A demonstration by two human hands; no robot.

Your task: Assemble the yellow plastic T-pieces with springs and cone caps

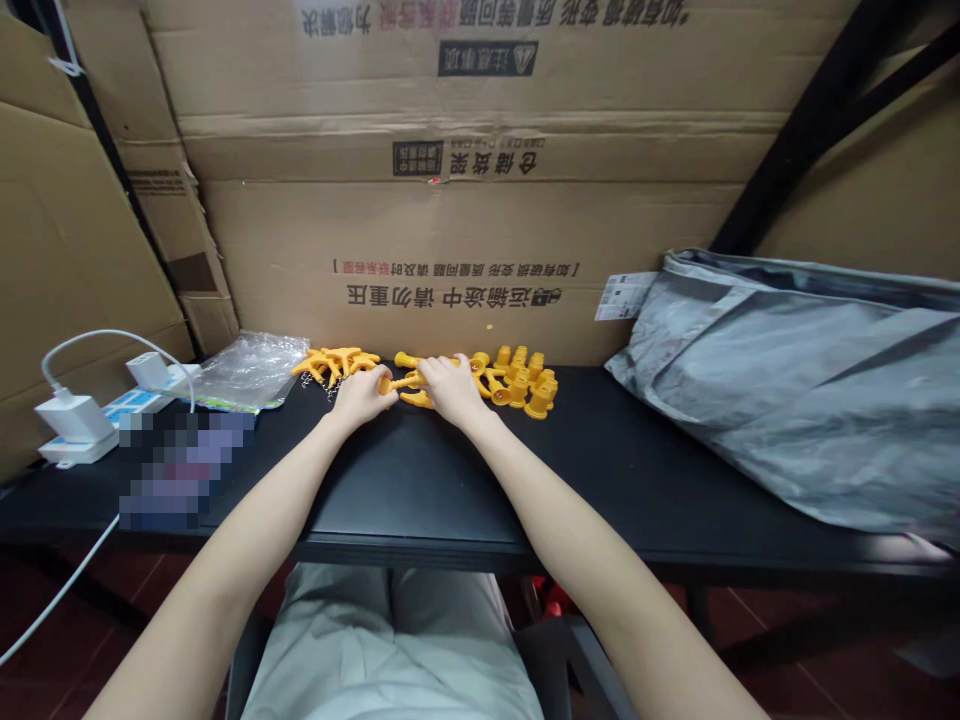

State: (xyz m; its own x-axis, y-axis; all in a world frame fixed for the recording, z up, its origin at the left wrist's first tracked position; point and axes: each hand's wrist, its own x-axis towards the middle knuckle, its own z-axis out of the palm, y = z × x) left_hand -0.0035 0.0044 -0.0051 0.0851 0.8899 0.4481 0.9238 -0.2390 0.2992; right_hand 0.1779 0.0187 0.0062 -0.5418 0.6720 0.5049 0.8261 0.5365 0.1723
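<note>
Both my hands are over the back of the black table, with a thin yellow plastic piece (406, 381) stretching between them. My left hand (362, 398) is closed around its left end, near the thumb. The fingers of my right hand (451, 390) are closed on its other end and partly hide it. Left of my left hand lies a pile of yellow branching pieces (337, 360) with small metal chains (309, 380). Several yellow flared, cup-like pieces (538, 400) stand to the right of my right hand. More yellow parts (415, 399) lie under and behind my hands, partly covered.
A large cardboard sheet (465, 220) stands upright behind the black table (420, 490). On the left are a clear plastic bag (244, 370), a power strip with a white charger and cable (73, 418), and a blurred-out object (184, 470). A grey fabric bag (795, 390) fills the right side.
</note>
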